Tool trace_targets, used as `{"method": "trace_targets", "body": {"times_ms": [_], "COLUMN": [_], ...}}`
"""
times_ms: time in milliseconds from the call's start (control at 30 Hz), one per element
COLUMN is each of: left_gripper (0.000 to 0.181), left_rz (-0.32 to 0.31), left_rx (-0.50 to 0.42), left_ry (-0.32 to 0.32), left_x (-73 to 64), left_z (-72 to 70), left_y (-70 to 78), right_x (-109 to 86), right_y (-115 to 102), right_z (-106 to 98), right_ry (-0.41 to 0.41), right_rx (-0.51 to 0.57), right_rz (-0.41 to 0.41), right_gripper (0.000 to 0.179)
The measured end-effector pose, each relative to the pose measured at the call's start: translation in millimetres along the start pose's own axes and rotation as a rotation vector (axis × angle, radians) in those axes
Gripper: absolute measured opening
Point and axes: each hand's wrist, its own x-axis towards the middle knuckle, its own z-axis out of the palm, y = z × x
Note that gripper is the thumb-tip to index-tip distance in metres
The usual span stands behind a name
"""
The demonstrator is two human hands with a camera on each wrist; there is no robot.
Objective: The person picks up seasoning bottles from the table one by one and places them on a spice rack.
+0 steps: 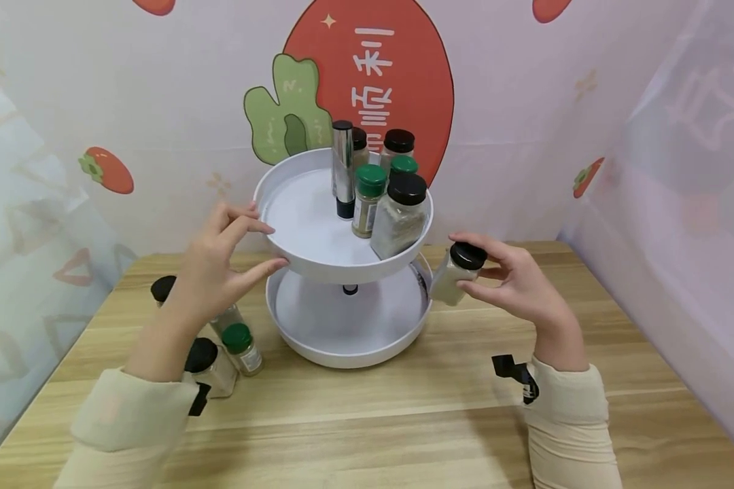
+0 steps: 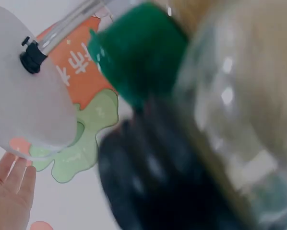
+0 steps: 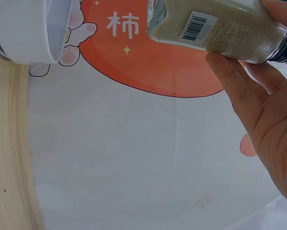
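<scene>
A two-tier white turntable rack stands on the table, its upper tray (image 1: 306,234) above its lower tray (image 1: 336,353). My left hand (image 1: 211,272) grips the upper tray's rim at the left, thumb at the outer wall and fingers over the edge. To the right of the rack, my right hand (image 1: 514,282) holds a spice jar (image 1: 446,282) with a black lid, tilted, above the table. A barcode label and pale powder show on this jar in the right wrist view. On the upper tray stand a silver-and-black grinder (image 1: 343,163), a green-lidded jar (image 1: 367,204), a large black-lidded jar (image 1: 399,221) and others behind.
Beside the left forearm, several jars stand on the table (image 1: 367,435), among them a green-lidded jar (image 1: 245,350) and a black-lidded jar (image 1: 217,373); the arm partly hides them. A printed cloth (image 1: 495,81) hangs behind. Jars close up fill much of the left wrist view.
</scene>
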Motion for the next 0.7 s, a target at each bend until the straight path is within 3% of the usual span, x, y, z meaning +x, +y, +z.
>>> {"method": "trace_targets", "body": {"times_ms": [267,500,700], "left_gripper": [0.042,0.045,0.043], "left_rz": [-0.056,-0.058,-0.060], "left_rx": [-0.018,-0.008,-0.074], "left_ry": [0.034,0.127,0.207], "left_x": [-5.2,-9.4,-15.5], "left_z": [11.8,22.2,31.5], "left_y": [10.3,15.6,21.1], "right_x": [-4.0,-4.2,-2.8], "right_y": [-2,-4,-7], "right_z": [-3,-5,-5], "right_ry": [0.005,0.026,0.032], "right_rx": [-0.006,-0.028,-0.023], "right_rz": [-0.022,-0.034,-0.035], "right_gripper": [0.068,0.069,0.068]}}
